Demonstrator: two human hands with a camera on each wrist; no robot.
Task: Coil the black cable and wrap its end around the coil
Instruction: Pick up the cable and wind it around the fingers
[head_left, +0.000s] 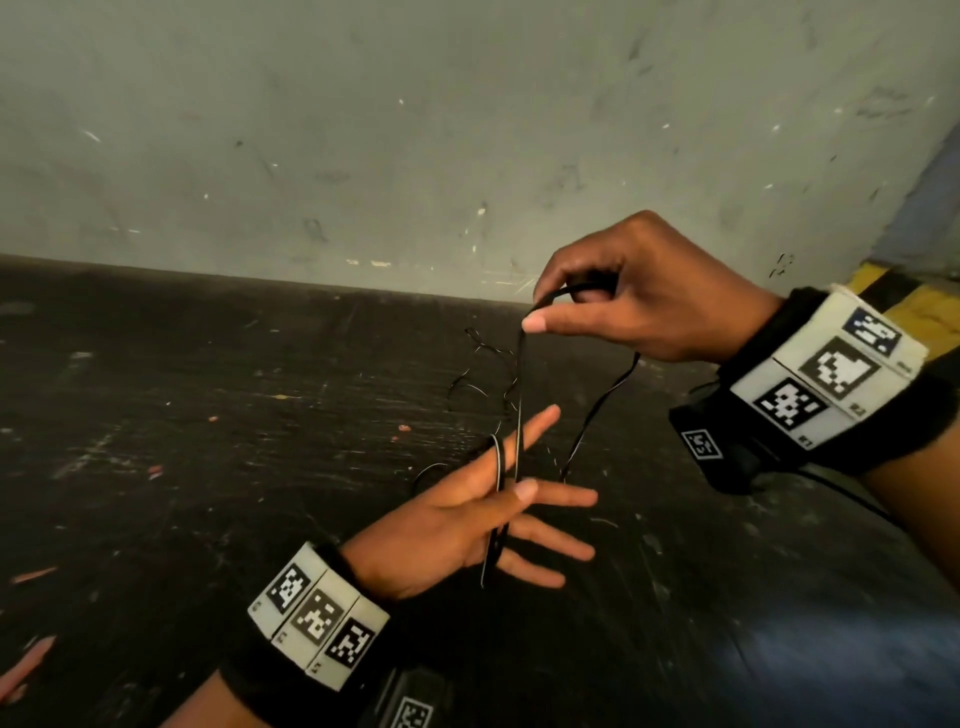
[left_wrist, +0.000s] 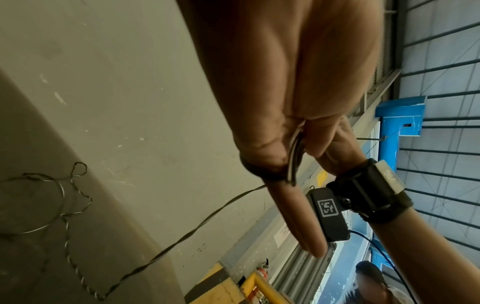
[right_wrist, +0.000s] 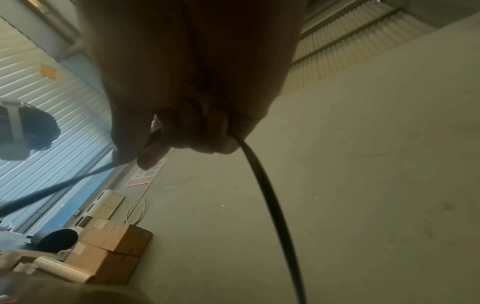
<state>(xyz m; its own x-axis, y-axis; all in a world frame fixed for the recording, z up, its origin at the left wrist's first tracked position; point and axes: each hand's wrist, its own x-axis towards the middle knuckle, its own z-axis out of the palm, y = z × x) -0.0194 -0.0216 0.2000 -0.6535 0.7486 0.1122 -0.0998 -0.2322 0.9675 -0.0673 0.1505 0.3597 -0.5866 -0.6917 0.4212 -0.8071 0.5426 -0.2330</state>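
While only a turn or two of the black cable (head_left: 518, 415) sits round the left hand (head_left: 470, 525), whose fingers are spread straight, the right hand (head_left: 639, 296) pinches it above; most lies loose on the bench (head_left: 208, 415), end unwrapped.

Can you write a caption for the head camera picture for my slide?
Right hand pinches a black cable and lifts it from the loops around the left hand's fingers.
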